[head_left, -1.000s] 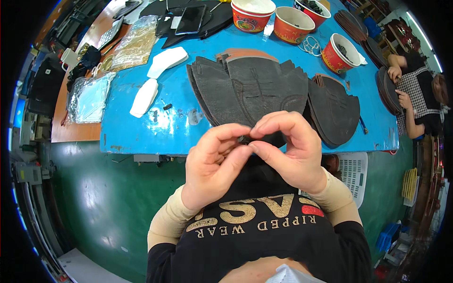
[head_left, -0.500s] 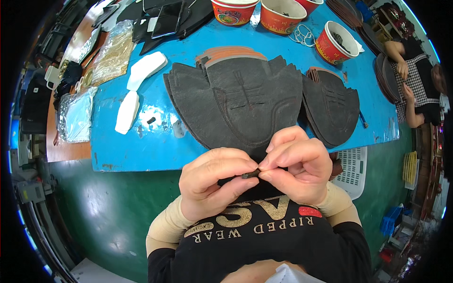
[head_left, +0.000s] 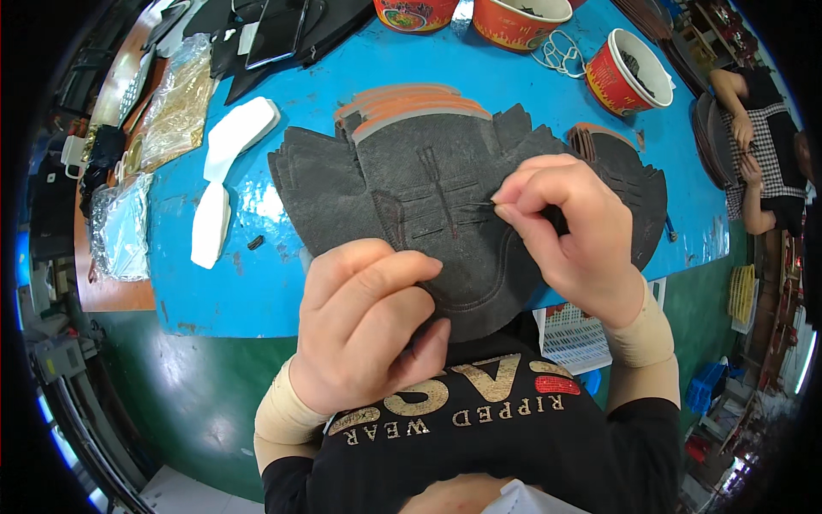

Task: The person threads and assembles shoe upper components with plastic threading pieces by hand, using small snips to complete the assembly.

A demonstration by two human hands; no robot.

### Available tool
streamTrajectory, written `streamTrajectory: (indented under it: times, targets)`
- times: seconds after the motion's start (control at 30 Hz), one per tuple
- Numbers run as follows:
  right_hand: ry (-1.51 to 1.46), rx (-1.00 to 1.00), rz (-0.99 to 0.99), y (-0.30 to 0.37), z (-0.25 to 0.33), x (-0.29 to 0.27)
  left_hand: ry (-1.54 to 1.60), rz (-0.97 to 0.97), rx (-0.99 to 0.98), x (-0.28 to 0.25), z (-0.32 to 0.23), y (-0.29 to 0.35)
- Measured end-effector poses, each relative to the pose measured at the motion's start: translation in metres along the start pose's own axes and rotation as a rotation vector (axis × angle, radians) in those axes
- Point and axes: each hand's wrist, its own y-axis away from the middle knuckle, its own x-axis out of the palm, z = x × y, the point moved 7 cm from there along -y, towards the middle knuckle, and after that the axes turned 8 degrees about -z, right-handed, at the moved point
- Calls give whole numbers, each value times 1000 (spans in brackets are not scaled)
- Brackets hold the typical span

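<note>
A stack of dark grey leather-like cut pieces with stitched lines and slits lies in front of me at the table's near edge. Over its right half, my right hand pinches thumb and forefinger at a thin dark strip, barely visible at the fingertips, close to the slits. My left hand is curled over the stack's lower left part, thumb a little apart from the fingers. Whatever lies inside that curl is hidden.
A smaller stack of similar pieces lies to the right. Printed paper tubs stand at the back of the blue table. White shaped pieces, a tiny dark scrap and a phone are at left. A person works at right.
My hands have parted. The right has moved up and forward over the stack; the left has lowered slightly. The dark bundle they held together is out of sight.
</note>
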Motion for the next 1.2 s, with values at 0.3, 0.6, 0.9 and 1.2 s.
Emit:
streamTrajectory:
  times: [0.3, 0.6, 0.9, 1.2]
  targets:
    - [99, -281, 84, 0, 0, 11, -108, 112, 32, 12, 0, 2]
    - [177, -204, 253, -7, 6, 15, -295, 122, 49, 21, -1, -9]
    - [171, -136, 261, -8, 6, 13, -398, 130, 111, 36, -5, -14]
    - [307, -244, 80, 13, 9, -1, -612, 164, 233, 44, -11, -5]
